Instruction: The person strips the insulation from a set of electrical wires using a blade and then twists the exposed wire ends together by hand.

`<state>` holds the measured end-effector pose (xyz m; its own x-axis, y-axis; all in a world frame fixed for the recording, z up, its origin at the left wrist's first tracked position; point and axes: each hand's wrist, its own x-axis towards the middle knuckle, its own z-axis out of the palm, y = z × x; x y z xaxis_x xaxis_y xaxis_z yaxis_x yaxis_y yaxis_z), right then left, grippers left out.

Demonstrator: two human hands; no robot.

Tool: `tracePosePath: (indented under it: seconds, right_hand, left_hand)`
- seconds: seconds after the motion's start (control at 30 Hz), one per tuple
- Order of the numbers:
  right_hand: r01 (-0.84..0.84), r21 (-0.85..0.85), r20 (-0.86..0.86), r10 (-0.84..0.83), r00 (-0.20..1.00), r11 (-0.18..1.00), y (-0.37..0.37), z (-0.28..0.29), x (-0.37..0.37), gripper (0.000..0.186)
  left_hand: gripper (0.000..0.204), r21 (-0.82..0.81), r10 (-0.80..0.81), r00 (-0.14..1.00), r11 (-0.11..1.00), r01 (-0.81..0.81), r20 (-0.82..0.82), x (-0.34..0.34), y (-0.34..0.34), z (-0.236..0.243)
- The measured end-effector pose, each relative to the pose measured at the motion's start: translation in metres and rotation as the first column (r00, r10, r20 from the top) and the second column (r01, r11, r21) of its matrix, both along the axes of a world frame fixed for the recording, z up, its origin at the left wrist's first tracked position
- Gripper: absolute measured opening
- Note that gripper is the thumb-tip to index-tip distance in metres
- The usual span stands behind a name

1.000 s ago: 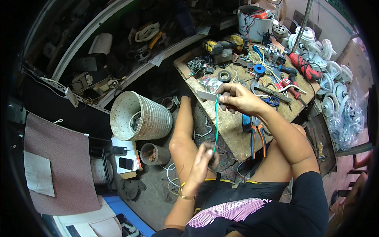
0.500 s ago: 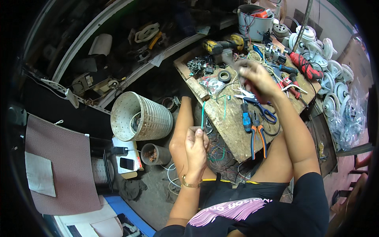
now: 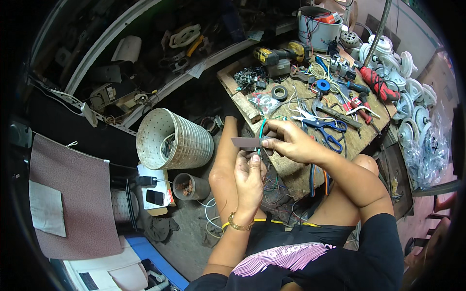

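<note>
I sit with my knees up against a low wooden workbench. My left hand is raised in front of me, its fingers pinching the lower end of a thin green wire that curves up. My right hand is just above and to the right of it, gripping a flat grey blade that points left and lies across the wire at my left fingertips. The two hands touch around the wire.
Blue-handled scissors, pliers, a tape roll, a cordless drill and a bucket crowd the bench. A perforated metal drum, a small can and a phone lie at my left. White fan parts pile at right.
My right hand let go of the wire's upper end, reached to the tools on the bench, and came back holding the grey blade. My left hand rose with the wire to meet it.
</note>
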<state>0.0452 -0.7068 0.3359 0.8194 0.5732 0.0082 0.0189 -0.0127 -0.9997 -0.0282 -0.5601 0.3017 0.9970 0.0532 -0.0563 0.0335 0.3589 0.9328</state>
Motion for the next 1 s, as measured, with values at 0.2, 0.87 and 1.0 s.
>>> tracePosePath:
  seconds: [0.2, 0.87, 1.0]
  right_hand:
    - [-0.059, 0.075, -0.060, 0.064, 0.996, 0.995, -0.002, 0.005, -0.003, 0.012]
    - [-0.041, 0.094, -0.077, 0.049, 0.996, 0.995, -0.004, -0.001, 0.002, 0.019]
    - [-0.027, 0.072, -0.062, 0.032, 0.998, 0.997, -0.003, -0.001, 0.002, 0.017]
  left_hand:
    - [0.019, 0.032, 0.058, 0.993, 0.998, -0.062, 0.106, 0.000, -0.001, -0.006]
    - [0.008, 0.116, -0.002, 0.998, 0.993, -0.006, 0.067, -0.011, 0.007, -0.002]
    - [0.007, 0.101, -0.003, 0.999, 0.995, 0.000, 0.036, -0.016, 0.007, 0.002]
